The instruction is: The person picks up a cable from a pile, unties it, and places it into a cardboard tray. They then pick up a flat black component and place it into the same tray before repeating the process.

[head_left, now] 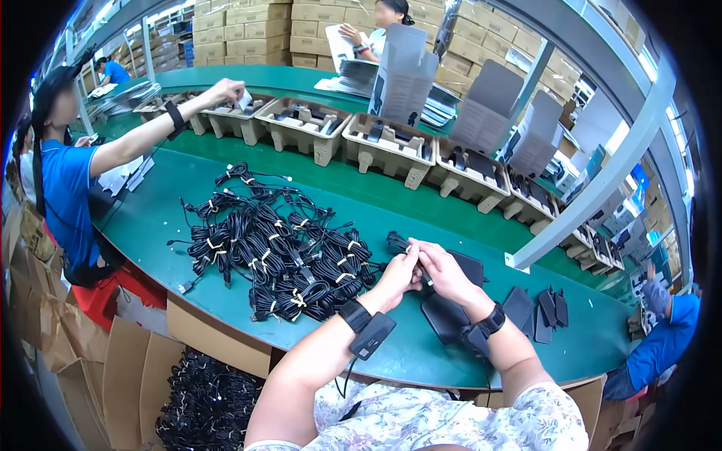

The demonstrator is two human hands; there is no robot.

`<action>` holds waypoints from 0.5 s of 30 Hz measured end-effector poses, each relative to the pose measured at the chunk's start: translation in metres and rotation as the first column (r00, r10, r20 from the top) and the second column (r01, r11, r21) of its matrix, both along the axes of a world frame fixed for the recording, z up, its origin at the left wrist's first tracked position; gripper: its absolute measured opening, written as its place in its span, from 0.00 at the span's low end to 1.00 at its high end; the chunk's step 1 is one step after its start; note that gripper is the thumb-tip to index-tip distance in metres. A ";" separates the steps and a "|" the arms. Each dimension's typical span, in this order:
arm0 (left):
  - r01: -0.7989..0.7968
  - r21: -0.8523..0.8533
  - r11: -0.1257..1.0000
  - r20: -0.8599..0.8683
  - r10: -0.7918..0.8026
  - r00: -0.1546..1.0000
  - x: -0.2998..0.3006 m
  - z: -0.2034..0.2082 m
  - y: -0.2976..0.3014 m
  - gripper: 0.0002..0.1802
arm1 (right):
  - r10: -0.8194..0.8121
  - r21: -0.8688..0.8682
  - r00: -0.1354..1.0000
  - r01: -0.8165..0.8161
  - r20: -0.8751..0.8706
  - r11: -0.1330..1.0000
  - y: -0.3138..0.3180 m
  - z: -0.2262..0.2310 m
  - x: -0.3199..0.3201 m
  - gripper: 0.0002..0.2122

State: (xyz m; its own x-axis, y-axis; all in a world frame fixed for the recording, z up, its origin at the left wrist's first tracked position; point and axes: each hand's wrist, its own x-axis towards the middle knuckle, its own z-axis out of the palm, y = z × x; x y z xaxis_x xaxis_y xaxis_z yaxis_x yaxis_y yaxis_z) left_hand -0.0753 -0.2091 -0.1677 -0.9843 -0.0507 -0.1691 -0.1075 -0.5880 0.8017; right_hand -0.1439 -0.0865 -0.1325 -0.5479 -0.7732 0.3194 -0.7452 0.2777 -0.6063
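My left hand (400,275) and my right hand (445,272) meet over the green table, fingers closed and pinched together. A black cable bundle (396,242) sticks out beyond my left fingertips, and a small dark piece shows between the hands. What exactly my right fingers grip is mostly hidden. Left of them lies a large pile of black cables (263,252), tied in coils with pale ties. Flat black pads (445,316) lie under and beside my right hand. Farther right are more black flat pieces (517,310) and several small black pouch-like pieces (553,307).
Moulded pulp trays (387,146) with black parts line the green strip beyond the table (421,361). A metal post (602,188) rises at the right. An open carton of cables (207,398) stands below left. A co-worker's arm (199,105) reaches over a tray; other people work nearby.
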 end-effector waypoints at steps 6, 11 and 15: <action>0.312 -0.388 0.868 0.025 -0.328 0.944 0.002 0.015 -0.018 0.17 | 0.291 0.204 0.767 -0.211 -0.572 0.956 0.006 0.048 -0.003 0.22; 0.315 -0.379 0.870 -0.059 -0.362 0.930 0.005 0.028 -0.022 0.21 | 0.502 0.395 0.773 -0.353 -0.388 0.848 0.024 0.059 -0.026 0.17; 0.068 -0.282 0.957 -0.160 -0.117 0.980 0.001 0.021 -0.026 0.20 | 0.416 0.308 0.842 -0.317 -0.344 0.897 0.023 0.067 -0.031 0.13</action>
State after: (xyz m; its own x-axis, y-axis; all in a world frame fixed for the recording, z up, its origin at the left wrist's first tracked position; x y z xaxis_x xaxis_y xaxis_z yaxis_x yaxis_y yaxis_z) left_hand -0.0744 -0.2346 -0.1465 -0.9997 0.0219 0.0116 0.0035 -0.3378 0.9412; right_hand -0.1747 -0.0632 -0.0658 -0.0766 -0.9694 0.2331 -0.9801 0.0303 -0.1960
